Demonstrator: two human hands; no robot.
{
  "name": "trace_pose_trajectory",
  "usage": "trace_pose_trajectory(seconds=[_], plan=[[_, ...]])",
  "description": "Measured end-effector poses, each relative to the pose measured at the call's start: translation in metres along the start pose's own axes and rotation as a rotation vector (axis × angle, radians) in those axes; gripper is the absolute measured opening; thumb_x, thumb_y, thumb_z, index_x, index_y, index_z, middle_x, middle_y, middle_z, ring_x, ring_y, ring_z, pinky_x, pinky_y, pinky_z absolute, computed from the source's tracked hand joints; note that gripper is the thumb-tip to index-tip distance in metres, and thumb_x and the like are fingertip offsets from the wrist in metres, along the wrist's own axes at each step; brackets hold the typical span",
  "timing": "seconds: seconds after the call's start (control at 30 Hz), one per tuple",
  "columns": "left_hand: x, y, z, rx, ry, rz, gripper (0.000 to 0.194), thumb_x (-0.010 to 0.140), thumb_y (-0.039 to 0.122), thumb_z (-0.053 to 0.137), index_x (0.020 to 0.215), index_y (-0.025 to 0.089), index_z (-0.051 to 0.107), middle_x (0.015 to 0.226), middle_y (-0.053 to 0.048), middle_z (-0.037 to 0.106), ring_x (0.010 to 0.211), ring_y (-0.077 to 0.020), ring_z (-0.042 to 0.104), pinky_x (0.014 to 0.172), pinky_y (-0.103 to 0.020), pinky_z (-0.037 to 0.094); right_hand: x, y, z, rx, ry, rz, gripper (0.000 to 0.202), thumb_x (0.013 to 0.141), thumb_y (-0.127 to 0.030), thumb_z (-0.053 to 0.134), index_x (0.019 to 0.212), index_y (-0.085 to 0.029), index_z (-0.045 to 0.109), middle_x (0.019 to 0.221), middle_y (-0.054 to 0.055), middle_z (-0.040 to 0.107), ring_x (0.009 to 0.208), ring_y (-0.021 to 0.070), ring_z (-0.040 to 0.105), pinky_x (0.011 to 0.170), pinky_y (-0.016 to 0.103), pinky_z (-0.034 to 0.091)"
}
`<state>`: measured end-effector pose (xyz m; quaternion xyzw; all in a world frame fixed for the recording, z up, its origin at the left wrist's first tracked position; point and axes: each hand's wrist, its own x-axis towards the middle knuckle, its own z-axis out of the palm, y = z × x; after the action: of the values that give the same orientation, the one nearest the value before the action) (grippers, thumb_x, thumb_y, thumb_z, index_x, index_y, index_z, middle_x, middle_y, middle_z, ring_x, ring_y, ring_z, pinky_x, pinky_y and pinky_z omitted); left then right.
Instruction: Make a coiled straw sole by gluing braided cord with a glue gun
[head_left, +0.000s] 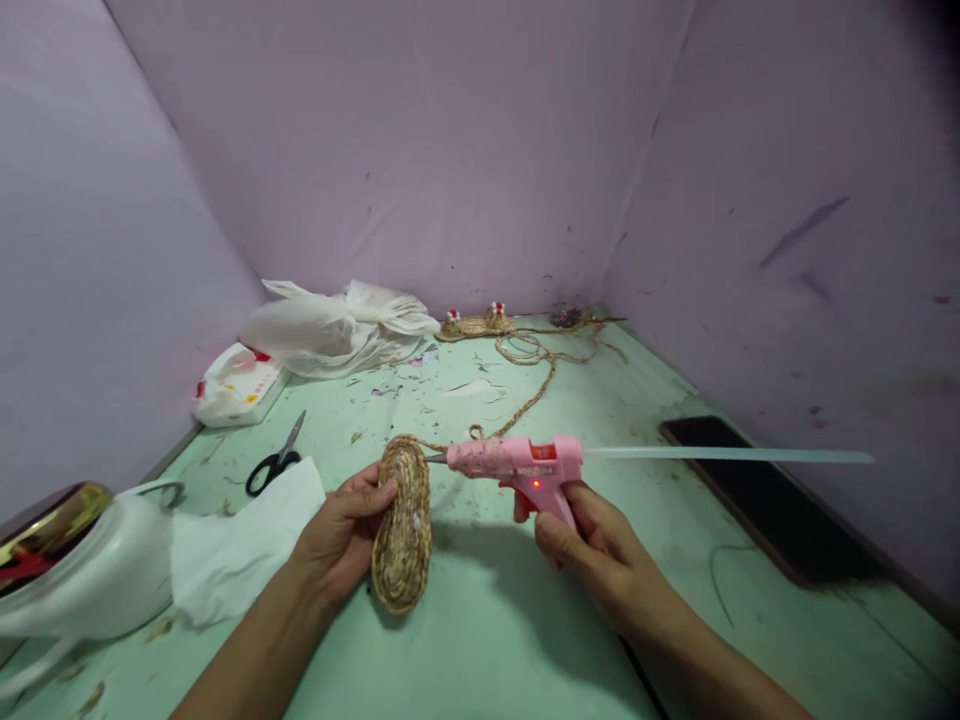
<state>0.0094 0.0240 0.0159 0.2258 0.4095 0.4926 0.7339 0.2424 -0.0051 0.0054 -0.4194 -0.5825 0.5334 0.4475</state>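
Observation:
My left hand (346, 525) grips a coiled straw-rope sole (403, 560), thumb on its face and the other fingers behind. The sole is long, rounded at both ends and held upright. In my right hand (592, 540) is a pink glue gun (517, 460) with a small red light lit. Its metal nozzle points left, at the sole's upper right edge; whether it touches, I cannot tell. A long clear glue stick (720, 455) sticks out of the gun's back. From the sole's top, a braided straw rope (529, 405) runs back across the table.
Black-handled scissors (281, 458) and white tissue (247, 545) lie left, beside a white container (112, 575). Behind are a small box (244, 385) and a white plastic bag (345, 325). A finished-looking straw slipper (476, 327) sits by the back wall. A dark phone (772, 505) lies right.

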Motion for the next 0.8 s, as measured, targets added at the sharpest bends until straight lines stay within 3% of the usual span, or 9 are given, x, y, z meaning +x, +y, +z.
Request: trace_pose_trajectory(seconds=[0.5,0.6,0.73,0.8], plan=[[-0.001,-0.002,0.0,0.029,0.0,-0.002,0.036,0.05,0.009,0.079,0.083,0.009,0.067,0.067,-0.005,0.07,0.054,-0.014,0.063,0.053,-0.023,0.053,0.002,0.001,0.0,0.015,-0.003,-0.018,0.019,0.084,-0.037,0.051,0.085,-0.017,0.052,0.065,-0.003,0.043,0.053,0.0103,0.039,0.048,0.022,0.035],[-0.001,0.0,0.002,0.018,0.029,0.026,0.028,0.055,0.006,0.074,0.082,0.009,0.066,0.067,-0.005,0.07,0.054,-0.0145,0.063,0.053,-0.024,0.054,0.0,0.002,0.001,-0.073,0.032,-0.052,0.018,0.085,-0.035,0.05,0.087,-0.018,0.054,0.067,-0.001,0.048,0.056,0.0122,0.044,0.052,0.024,0.039],[-0.001,0.003,0.002,0.001,0.126,0.095,0.02,0.062,0.0,0.064,0.079,0.01,0.065,0.066,-0.006,0.069,0.053,-0.0152,0.064,0.053,-0.026,0.056,-0.005,0.005,0.002,-0.287,0.098,-0.17,0.017,0.086,-0.031,0.049,0.096,-0.022,0.059,0.078,0.004,0.059,0.076,0.0204,0.056,0.07,0.032,0.046],[-0.001,0.003,0.002,-0.002,0.152,0.101,0.021,0.064,-0.002,0.061,0.08,0.011,0.065,0.066,-0.006,0.069,0.053,-0.0162,0.064,0.053,-0.027,0.056,-0.008,0.005,0.005,-0.316,0.101,-0.174,0.019,0.087,-0.033,0.048,0.095,-0.024,0.062,0.074,0.004,0.061,0.075,0.0223,0.058,0.068,0.032,0.047]])
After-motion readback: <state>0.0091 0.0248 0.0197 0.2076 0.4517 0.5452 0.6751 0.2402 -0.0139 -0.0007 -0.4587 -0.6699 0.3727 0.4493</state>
